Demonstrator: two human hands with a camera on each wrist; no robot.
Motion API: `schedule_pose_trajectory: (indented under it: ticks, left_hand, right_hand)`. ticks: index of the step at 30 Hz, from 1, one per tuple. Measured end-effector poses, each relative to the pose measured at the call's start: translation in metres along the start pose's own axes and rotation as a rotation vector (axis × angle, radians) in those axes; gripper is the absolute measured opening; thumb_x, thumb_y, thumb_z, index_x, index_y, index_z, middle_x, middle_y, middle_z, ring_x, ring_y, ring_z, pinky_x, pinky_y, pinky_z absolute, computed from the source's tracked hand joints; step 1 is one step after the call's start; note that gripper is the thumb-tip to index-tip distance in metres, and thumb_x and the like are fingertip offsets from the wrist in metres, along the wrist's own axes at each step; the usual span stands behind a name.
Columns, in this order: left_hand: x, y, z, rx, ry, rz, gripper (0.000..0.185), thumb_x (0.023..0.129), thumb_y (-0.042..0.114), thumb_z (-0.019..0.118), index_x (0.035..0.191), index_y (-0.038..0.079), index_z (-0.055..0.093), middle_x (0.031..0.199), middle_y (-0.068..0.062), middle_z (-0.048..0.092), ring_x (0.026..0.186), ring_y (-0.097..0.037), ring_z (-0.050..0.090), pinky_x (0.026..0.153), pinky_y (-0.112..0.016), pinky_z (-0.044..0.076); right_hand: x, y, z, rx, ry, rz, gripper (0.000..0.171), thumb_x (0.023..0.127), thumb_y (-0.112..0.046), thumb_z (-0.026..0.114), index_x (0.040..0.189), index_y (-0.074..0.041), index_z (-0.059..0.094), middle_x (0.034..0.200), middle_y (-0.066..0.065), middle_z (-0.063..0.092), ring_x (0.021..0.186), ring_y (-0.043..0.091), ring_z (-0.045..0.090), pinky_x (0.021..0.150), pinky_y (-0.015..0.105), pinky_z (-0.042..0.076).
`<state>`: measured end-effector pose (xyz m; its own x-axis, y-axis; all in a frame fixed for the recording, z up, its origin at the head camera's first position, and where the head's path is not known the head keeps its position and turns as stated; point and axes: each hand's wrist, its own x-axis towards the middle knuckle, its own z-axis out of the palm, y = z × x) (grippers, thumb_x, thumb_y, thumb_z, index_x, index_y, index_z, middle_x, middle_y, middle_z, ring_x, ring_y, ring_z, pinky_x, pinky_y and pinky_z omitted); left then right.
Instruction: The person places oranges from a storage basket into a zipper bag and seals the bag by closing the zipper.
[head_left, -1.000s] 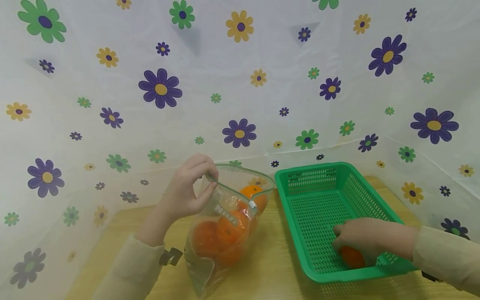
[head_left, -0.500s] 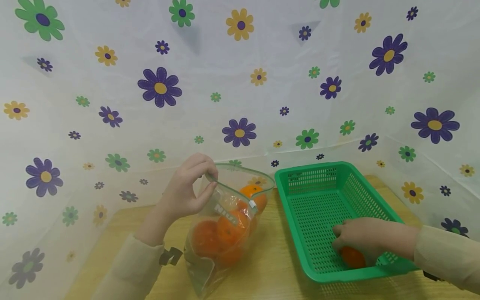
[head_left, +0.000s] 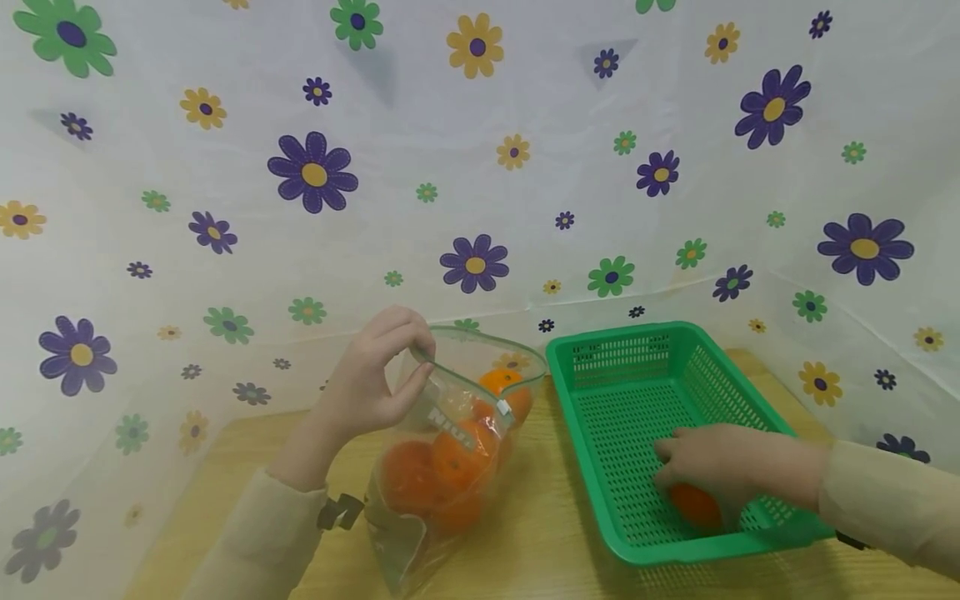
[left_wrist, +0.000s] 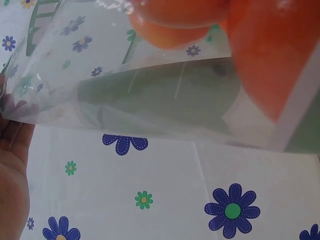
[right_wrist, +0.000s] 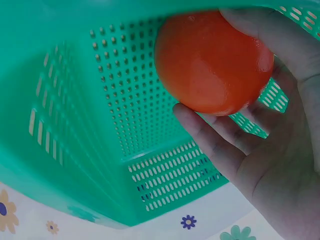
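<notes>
My left hand (head_left: 378, 375) pinches the rim of a clear zip bag (head_left: 397, 533), which stands with its mouth spread and a white slider on the green zip line. Inside the bag lie several oranges (head_left: 457, 457); they show large in the left wrist view, behind the plastic. My right hand (head_left: 738, 467) reaches into a green plastic basket (head_left: 592, 492) and holds an orange (head_left: 696, 505) near the basket's front end. In the right wrist view, thumb and fingers curve round that orange (right_wrist: 210, 60) from the side.
Basket and bag stand side by side on a light wooden table (head_left: 540, 533). The basket's raised rim surrounds the right hand. A white flower-print sheet (head_left: 420, 250) hangs behind the table and along both sides.
My right hand has shifted slightly left and away from me inside the basket, with the orange in it. The left hand and bag stay nearly still; the head view has turned a little.
</notes>
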<state>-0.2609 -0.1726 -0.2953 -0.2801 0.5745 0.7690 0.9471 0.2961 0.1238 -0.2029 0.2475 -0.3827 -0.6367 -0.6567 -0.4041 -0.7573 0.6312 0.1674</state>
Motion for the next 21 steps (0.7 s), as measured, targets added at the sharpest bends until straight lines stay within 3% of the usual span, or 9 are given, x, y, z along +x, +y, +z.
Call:
schedule_pose_trajectory:
  ticks: [8, 21]
  left_hand:
    - [0.000, 0.000, 0.000, 0.002, 0.003, -0.002, 0.025, 0.077, -0.013, 0.068, 0.091, 0.007, 0.062, 0.090, -0.005, 0.061, 0.090, -0.018, 0.054, 0.088, -0.019, 0.045]
    - [-0.001, 0.001, -0.001, -0.006, 0.007, -0.002, 0.024, 0.077, -0.013, 0.068, 0.090, 0.006, 0.062, 0.090, -0.005, 0.061, 0.089, -0.018, 0.054, 0.087, -0.018, 0.046]
  right_hand:
    - [0.003, 0.003, -0.020, -0.011, 0.076, -0.002, 0.066, 0.063, -0.028, 0.102, 0.118, -0.039, 0.068, 0.113, -0.005, 0.057, 0.096, 0.016, 0.053, 0.067, 0.031, 0.059]
    - [0.010, 0.001, -0.052, -0.002, 0.228, -0.017, 0.061, 0.063, -0.027, 0.100, 0.111, -0.038, 0.064, 0.108, -0.005, 0.055, 0.097, 0.017, 0.052, 0.065, 0.032, 0.060]
